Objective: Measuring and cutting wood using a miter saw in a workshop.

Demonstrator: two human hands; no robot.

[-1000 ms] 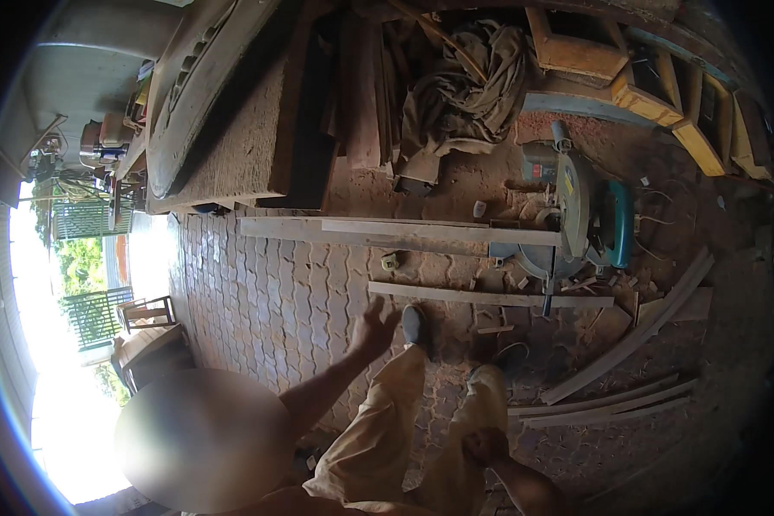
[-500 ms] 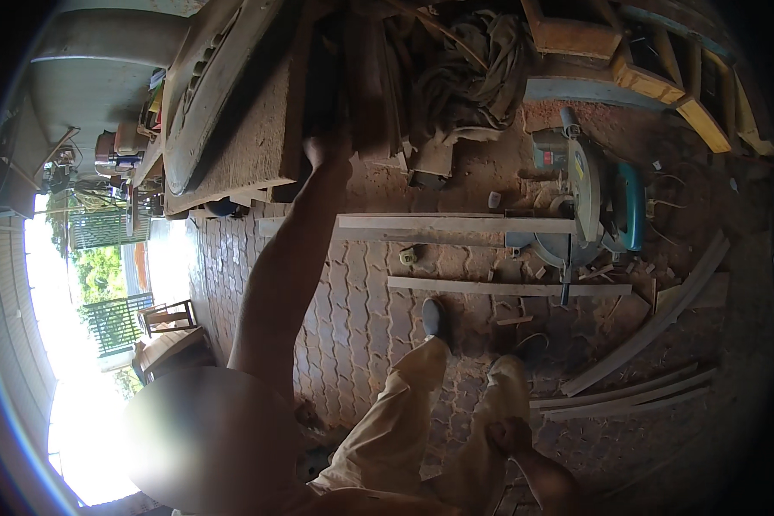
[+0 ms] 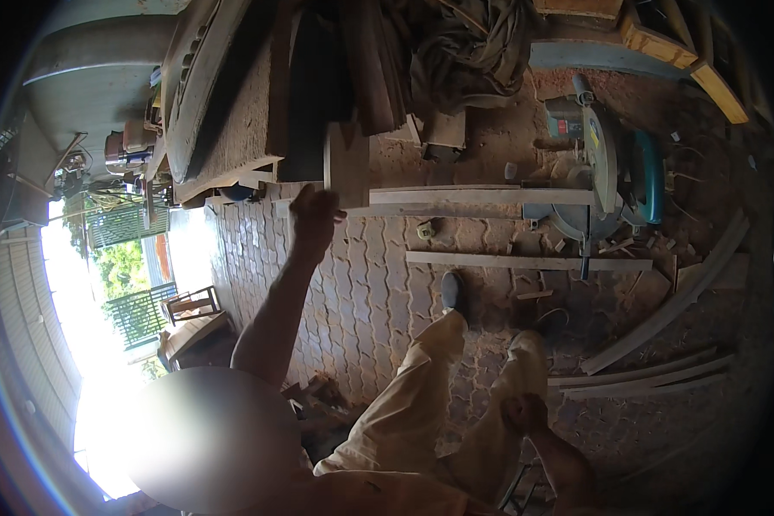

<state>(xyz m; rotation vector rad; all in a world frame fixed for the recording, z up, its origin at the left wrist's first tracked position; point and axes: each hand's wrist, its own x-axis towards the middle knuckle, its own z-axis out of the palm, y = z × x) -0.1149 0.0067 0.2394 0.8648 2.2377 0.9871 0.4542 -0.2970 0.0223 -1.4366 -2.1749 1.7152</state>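
Observation:
My left hand (image 3: 313,219) reaches forward with its fingers closed around the near end of a short, flat wooden board (image 3: 347,163). The board stands out pale against the dark gap beside the wooden bench (image 3: 232,142). Low on the right, my right hand (image 3: 523,414) rests on my trouser leg near the knee, its fingers curled in; I see nothing in it.
A mitre saw (image 3: 606,163) stands on the paved floor at the right, with a long wooden strip (image 3: 482,197) running to it. Nearby lie a tape measure (image 3: 425,230), another strip (image 3: 525,261) and a curved wooden piece (image 3: 671,297). A cloth heap (image 3: 477,60) lies ahead.
My left hand has come back from the dark space beside the bench, and the short board is now visible in it. My right hand stays on my leg.

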